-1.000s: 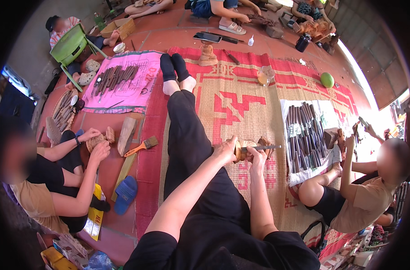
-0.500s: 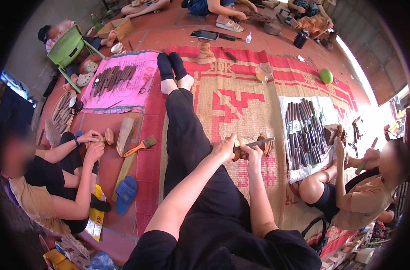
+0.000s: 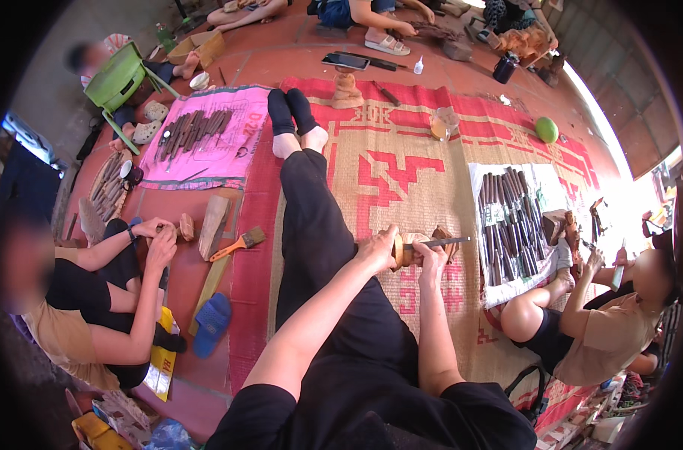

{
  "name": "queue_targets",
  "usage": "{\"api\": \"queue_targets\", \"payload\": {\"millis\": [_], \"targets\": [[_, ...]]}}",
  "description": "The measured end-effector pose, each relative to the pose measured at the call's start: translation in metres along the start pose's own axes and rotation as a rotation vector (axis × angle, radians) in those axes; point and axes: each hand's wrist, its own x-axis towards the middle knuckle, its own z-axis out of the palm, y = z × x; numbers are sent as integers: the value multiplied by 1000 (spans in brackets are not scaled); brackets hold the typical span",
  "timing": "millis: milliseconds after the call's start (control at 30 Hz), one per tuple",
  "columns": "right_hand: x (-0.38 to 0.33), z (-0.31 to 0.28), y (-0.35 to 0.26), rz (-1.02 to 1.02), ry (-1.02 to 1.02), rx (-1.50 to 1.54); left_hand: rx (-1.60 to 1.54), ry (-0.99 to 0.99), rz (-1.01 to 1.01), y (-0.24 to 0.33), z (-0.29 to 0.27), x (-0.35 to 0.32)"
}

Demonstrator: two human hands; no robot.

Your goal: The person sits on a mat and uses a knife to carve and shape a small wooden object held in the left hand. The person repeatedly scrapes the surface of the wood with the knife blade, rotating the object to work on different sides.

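Note:
Over my right thigh, my left hand (image 3: 379, 250) is closed around the left end of a brown wooden carving (image 3: 407, 257). My right hand (image 3: 432, 259) pinches a narrow, dark, flat metal tool (image 3: 452, 241), which looks like a file. It lies across the top of the wood, its free end pointing right. The carving's far right part shows beyond my right fingers. My hands hide much of the carving, and whether the tool has a handle cannot be seen.
Many dark carving tools lie on a white sheet (image 3: 547, 259) at right and a pink sheet (image 3: 240, 147) at left. Co-workers sit on both sides with wood in hand. An orange-handled brush (image 3: 236, 243), blue slipper (image 3: 212, 325), glass (image 3: 441, 124) and green round fruit (image 3: 546, 130) lie around.
My right hand and the metal tool have slid slightly right across the carving. My left hand keeps its grip. The co-worker on the right has shifted their hands and tool.

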Motion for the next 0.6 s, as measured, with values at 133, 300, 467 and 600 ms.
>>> {"api": "queue_targets", "payload": {"millis": [133,300,467,600], "targets": [[-6,5,-4,22,21,-34,-5,-13,-8,1,-3,-4],[-7,8,-3,41,-14,-45,4,-10,1,4,-6,-4],[2,0,-2,27,4,-43,-17,14,15,0,-2,-4],[-9,13,-2,69,-95,-65,-18,-15,-18,-3,2,2]]}}
